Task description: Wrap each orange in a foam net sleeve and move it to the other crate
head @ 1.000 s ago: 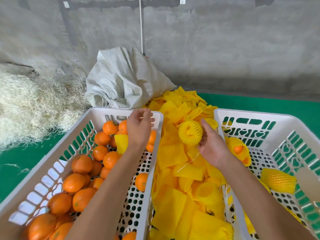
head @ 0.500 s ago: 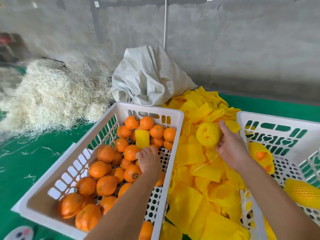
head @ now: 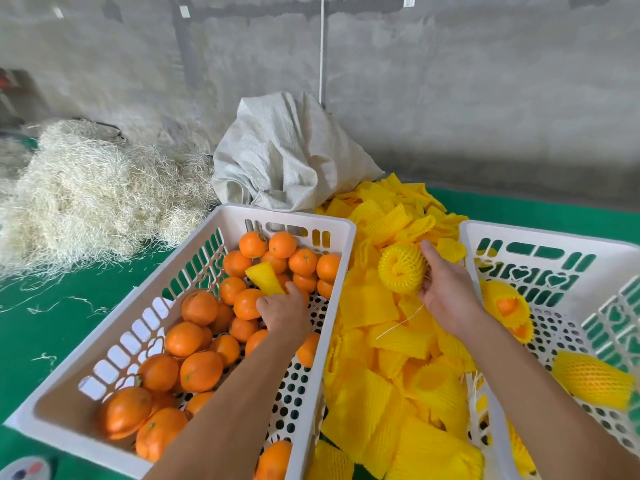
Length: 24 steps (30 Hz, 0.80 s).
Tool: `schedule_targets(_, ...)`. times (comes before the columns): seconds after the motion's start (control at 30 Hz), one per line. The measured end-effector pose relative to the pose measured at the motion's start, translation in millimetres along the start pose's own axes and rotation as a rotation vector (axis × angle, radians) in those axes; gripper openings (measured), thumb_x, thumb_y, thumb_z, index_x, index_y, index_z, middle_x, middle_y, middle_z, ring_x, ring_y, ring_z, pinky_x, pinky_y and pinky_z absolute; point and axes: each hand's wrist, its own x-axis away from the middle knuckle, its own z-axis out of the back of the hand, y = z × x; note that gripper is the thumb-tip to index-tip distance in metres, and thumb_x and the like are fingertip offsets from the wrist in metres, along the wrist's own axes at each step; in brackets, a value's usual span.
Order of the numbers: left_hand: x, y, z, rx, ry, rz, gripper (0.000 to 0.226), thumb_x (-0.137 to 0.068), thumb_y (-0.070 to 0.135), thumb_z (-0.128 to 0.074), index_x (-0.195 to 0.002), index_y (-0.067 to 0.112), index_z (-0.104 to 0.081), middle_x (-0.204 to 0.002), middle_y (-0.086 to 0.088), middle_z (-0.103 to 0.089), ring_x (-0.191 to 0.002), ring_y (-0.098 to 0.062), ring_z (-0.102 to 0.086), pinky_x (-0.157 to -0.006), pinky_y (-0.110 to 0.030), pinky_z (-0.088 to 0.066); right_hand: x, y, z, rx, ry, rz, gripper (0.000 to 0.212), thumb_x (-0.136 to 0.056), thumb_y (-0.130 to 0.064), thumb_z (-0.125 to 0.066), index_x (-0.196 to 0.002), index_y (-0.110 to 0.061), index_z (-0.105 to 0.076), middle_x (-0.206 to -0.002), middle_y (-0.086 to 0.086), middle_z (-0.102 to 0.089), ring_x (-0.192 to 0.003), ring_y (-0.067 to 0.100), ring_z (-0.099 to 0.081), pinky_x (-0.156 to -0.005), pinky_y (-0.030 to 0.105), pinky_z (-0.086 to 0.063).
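We see the left hand [head: 284, 311] reaching down among the oranges [head: 197, 344] in the left white crate [head: 114, 341], fingers curled over fruit; whether it grips one we cannot tell. A loose yellow sleeve [head: 265, 278] lies at its 11 o'clock. The right hand [head: 446, 292] holds a rolled foam net sleeve [head: 401, 268] above the sleeve pile [head: 391, 375]. Wrapped oranges [head: 590, 379] sit in the right crate [head: 540, 237] at 3 o'clock.

Both my forearms are bare right up to the frame's edge, no sleeves showing. My left hand [head: 284, 312] and right hand [head: 446, 289] wear no gloves. My fingers [head: 426, 249] carry no rings.
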Motion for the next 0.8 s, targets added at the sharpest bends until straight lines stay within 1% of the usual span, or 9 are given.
schedule_targets(0.13, -2.0, -11.1, 28.6, 0.449, -0.016, 0.116, 0.102, -0.083, 0.062, -0.075, -0.151, 0.004, -0.027, -0.133, -0.009, -0.060, -0.126, -0.034, -0.059, -0.098, -0.045, -0.046, -1.2, 0.3, -0.3, 0.013, -0.008, 0.000, 0.015, -0.095, -0.040, -0.067, -0.105, -0.029, -0.068, -0.111, -0.003, -0.077, -0.112, 0.019, -0.070, -0.102, 0.044, -0.054)
schedule_targets(0.23, -1.5, -15.2, 45.0, 0.634, 0.043, 0.088, 0.076, -0.081, 0.067, -0.066, -0.118, 0.002, -0.058, -0.094, -0.005, -0.064, -0.091, -0.028, -0.067, -0.074, -0.039, -0.054, -2.5, 1.0, 0.0, 0.030, -0.016, 0.001, 0.016, -0.095, -0.041, -0.067, -0.106, -0.029, -0.068, -0.112, -0.002, -0.077, -0.112, 0.020, -0.070, -0.102, 0.044, -0.054)
schedule_targets(0.3, 1.2, -14.2, 54.2, 0.721, 0.018, 0.047, 0.065, -0.084, 0.068, -0.059, -0.096, 0.005, -0.062, -0.079, -0.005, -0.067, -0.074, -0.025, -0.069, -0.072, -0.038, -0.058, -3.6, 1.4, 0.9, 0.041, -0.014, -0.003, 0.019, -0.095, -0.041, -0.067, -0.108, -0.028, -0.068, -0.117, 0.000, -0.076, -0.114, 0.021, -0.070, -0.102, 0.044, -0.053)
schedule_targets(0.37, 2.8, -9.9, 60.2, 0.744, -0.032, 0.004, 0.062, -0.090, 0.068, -0.057, -0.105, 0.008, -0.064, -0.090, -0.010, -0.070, -0.079, -0.028, -0.073, -0.075, -0.039, -0.059, -5.1, 2.5, 2.5, 0.045, -0.014, -0.004, 0.021, -0.094, -0.042, -0.068, -0.110, -0.028, -0.068, -0.118, 0.000, -0.076, -0.115, 0.021, -0.070, -0.100, 0.043, -0.055)
schedule_targets(0.43, 4.6, -3.5, 65.9, 0.798, 0.042, -0.016, 0.060, -0.095, 0.061, -0.058, -0.119, 0.006, -0.065, -0.107, -0.017, -0.069, -0.096, -0.036, -0.070, -0.082, -0.042, -0.054, -6.8, 3.3, 3.3, 0.056, -0.016, -0.005, 0.021, -0.094, -0.044, -0.068, -0.109, -0.030, -0.068, -0.117, -0.002, -0.076, -0.113, 0.019, -0.070, -0.101, 0.044, -0.054)
schedule_targets(0.5, 6.3, 2.0, 72.7, 0.924, 0.182, -0.015, 0.062, -0.095, 0.061, -0.057, -0.111, 0.002, -0.067, -0.102, -0.017, -0.068, -0.094, -0.037, -0.066, -0.079, -0.043, -0.050, -8.6, 4.4, 3.7, 0.070, -0.020, -0.005, 0.022, -0.093, -0.046, -0.068, -0.109, -0.031, -0.068, -0.117, -0.003, -0.076, -0.113, 0.018, -0.071, -0.103, 0.045, -0.053)
schedule_targets(0.57, 9.7, 6.5, 77.7, 1.084, 0.209, -0.048, 0.062, -0.094, 0.065, -0.052, -0.096, 0.004, -0.064, -0.086, -0.012, -0.063, -0.080, -0.031, -0.062, -0.070, -0.040, -0.045, -10.0, 5.2, 4.8, 0.080, -0.027, -0.002, 0.024, -0.093, -0.046, -0.068, -0.110, -0.030, -0.068, -0.117, -0.003, -0.076, -0.112, 0.017, -0.071, -0.104, 0.046, -0.053)
schedule_targets(0.67, 16.3, 13.3, 84.8, 1.519, 0.066, -0.020, 0.060, -0.094, 0.066, -0.049, -0.083, 0.008, -0.060, -0.072, -0.010, -0.058, -0.062, -0.021, -0.056, -0.055, -0.033, -0.044, -10.8, 6.4, 5.6, 0.095, -0.038, 0.004, 0.027, -0.093, -0.047, -0.068, -0.112, -0.029, -0.069, -0.118, -0.003, -0.076, -0.111, 0.017, -0.072, -0.104, 0.046, -0.052)
schedule_targets(0.8, 21.1, 13.6, 96.0, 2.002, -0.289, 0.056, 0.058, -0.097, 0.058, -0.055, -0.105, 0.001, -0.065, -0.078, -0.015, -0.067, -0.054, -0.017, -0.061, -0.046, -0.024, -0.050, -12.1, 7.2, 5.7, 0.093, -0.018, -0.005, 0.034, -0.093, -0.048, -0.068, -0.118, -0.025, -0.068, -0.119, -0.001, -0.075, -0.113, 0.018, -0.071, -0.106, 0.047, -0.051)
